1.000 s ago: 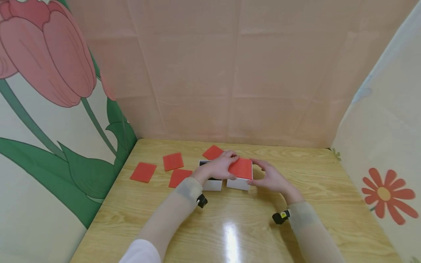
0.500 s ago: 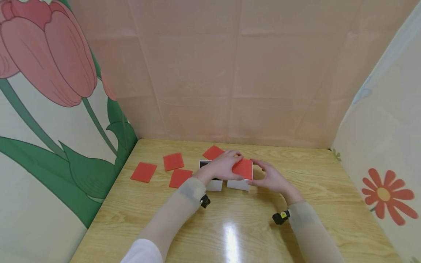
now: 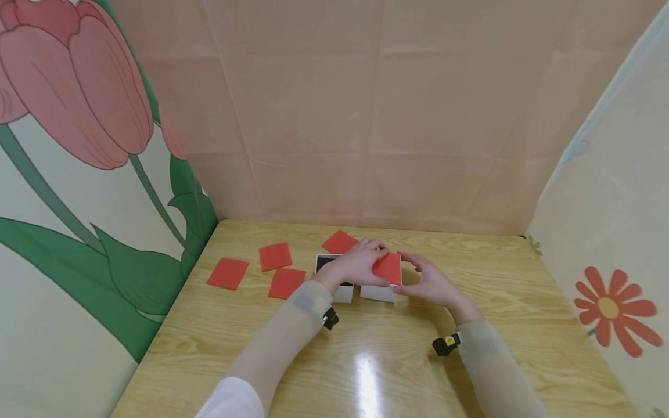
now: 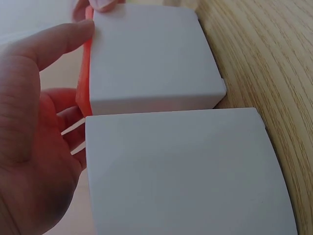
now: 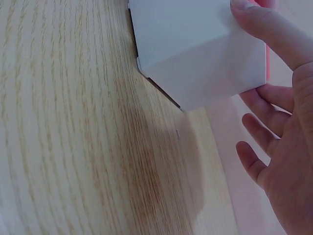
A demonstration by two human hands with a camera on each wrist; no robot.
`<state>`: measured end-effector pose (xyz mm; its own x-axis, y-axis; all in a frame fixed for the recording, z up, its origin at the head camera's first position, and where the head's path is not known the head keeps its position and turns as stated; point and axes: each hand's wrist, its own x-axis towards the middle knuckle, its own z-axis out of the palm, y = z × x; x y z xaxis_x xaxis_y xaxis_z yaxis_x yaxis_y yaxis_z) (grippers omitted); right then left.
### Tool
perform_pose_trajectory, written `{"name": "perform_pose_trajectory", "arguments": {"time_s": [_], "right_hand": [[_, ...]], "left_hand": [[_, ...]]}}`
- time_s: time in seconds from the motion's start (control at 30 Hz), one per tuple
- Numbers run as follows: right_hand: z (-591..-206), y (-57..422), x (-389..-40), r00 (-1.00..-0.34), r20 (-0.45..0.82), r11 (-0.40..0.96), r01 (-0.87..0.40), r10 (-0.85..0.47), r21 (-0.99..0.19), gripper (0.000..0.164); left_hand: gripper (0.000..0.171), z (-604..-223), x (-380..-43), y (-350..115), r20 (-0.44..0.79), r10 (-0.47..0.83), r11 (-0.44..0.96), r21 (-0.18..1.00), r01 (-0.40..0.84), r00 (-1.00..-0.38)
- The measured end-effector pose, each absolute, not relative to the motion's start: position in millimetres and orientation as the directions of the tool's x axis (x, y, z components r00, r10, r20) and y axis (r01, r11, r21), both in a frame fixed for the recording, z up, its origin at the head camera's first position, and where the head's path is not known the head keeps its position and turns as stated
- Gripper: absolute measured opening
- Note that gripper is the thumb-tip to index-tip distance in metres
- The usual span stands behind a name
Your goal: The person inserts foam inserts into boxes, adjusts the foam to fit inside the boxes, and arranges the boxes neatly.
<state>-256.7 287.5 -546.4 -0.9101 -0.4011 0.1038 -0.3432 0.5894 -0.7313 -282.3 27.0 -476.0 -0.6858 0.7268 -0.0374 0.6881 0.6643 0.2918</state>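
In the head view, a thin red square sheet (image 3: 389, 269) lies on top of the right white box (image 3: 378, 294). My left hand (image 3: 358, 264) spans that sheet, thumb at its near edge and fingers toward the far edge; its left part is hidden under the hand. The left wrist view shows the thumb touching the red sheet (image 4: 84, 81). My right hand (image 3: 431, 284) grips the same box by its right side, between thumb and fingers, as the right wrist view of the white box (image 5: 200, 49) confirms. Beneath my left wrist stands a second white box (image 3: 342, 295), dark inside.
Several loose red squares lie on the wooden table (image 3: 397, 360): one at the far left (image 3: 227, 273), with a red square (image 3: 274, 256) and a red square (image 3: 284, 283) nearer the boxes, and a red square (image 3: 338, 241) behind them. A pink cloth (image 3: 366, 116) hangs behind.
My left hand has slid a little to the right across the red sheet, covering more of it. The boxes, my right hand and the loose red squares stay where they were.
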Motion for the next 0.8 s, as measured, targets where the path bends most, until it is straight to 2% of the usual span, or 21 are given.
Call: {"name": "perform_pose_trajectory", "arguments": {"time_s": [0.5, 0.67, 0.8], "right_hand": [[-545.1, 286.5, -256.5, -0.906, 0.107, 0.584, -0.350, -0.409, -0.732, 0.103], [-544.4, 286.4, -255.5, -0.903, 0.112, 0.578, -0.358, -0.416, -0.733, 0.101], [-543.4, 286.5, -255.2, -0.903, 0.112, 0.578, -0.356, -0.415, -0.734, 0.100]], "left_hand": [[0.086, -481.5, -281.2, 31.4, -0.067, 0.674, 0.697, 0.387, 0.604, -0.735], [0.085, -482.7, -282.0, 32.1, -0.067, 0.679, 0.695, 0.380, 0.611, -0.731], [0.087, -482.7, -283.1, 28.6, -0.067, 0.699, 0.668, 0.416, 0.617, -0.711]]}}
